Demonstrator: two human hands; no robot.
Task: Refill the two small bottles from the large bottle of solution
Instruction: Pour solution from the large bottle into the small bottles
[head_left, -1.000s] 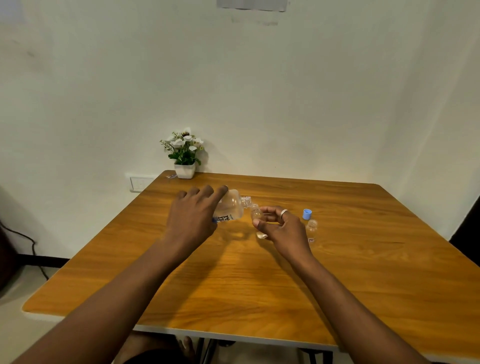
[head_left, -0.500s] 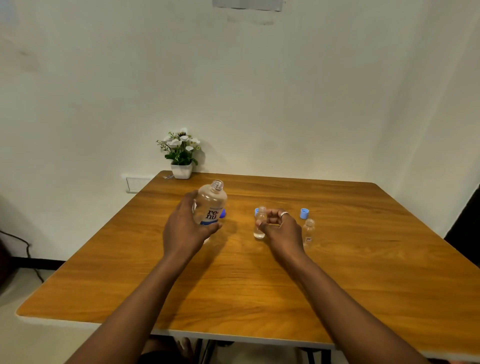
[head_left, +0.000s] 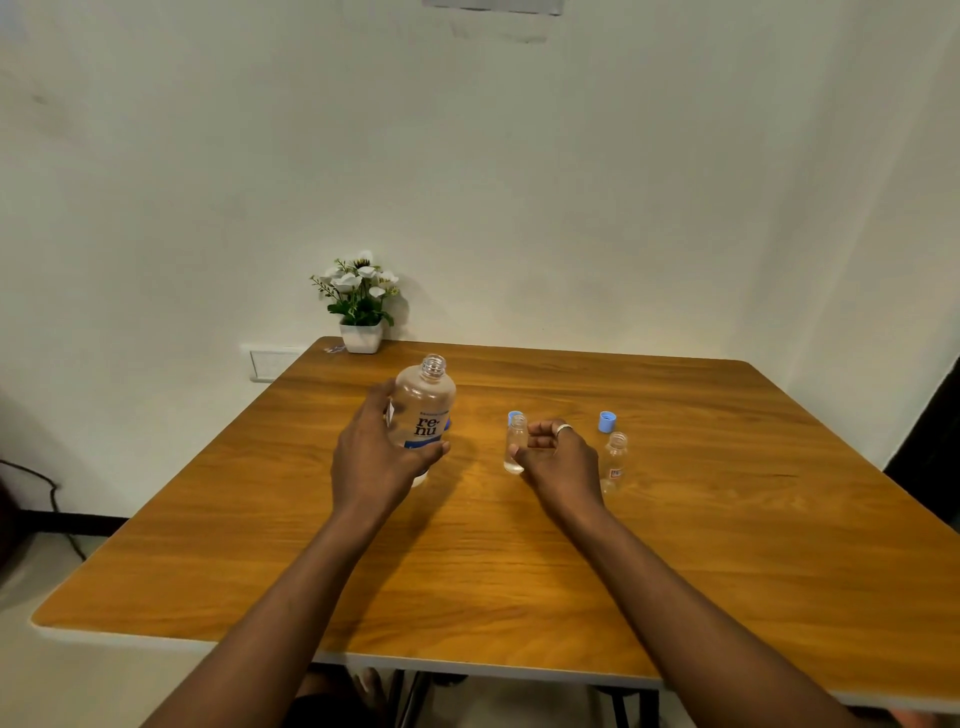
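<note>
The large clear bottle (head_left: 423, 410) with a "renu" label stands upright and uncapped on the wooden table (head_left: 519, 561). My left hand (head_left: 379, 462) is wrapped around its left side and lower half. To its right stands an open small bottle (head_left: 515, 441) with a little clear liquid at the bottom. My right hand (head_left: 558, 457) is curled against its right side, thumb and fingertip touching it. A second open small bottle (head_left: 615, 462) stands just right of that hand.
Two light blue caps lie behind the small bottles, one cap (head_left: 515, 416) behind the left bottle and the other cap (head_left: 606, 421) farther right. A bit of blue shows behind the large bottle. A white pot of flowers (head_left: 361, 306) sits at the table's far left corner.
A second ago my left hand held the large bottle tipped with its mouth at the small bottle in my right hand. Both bottles now stand upright on the table, apart.
</note>
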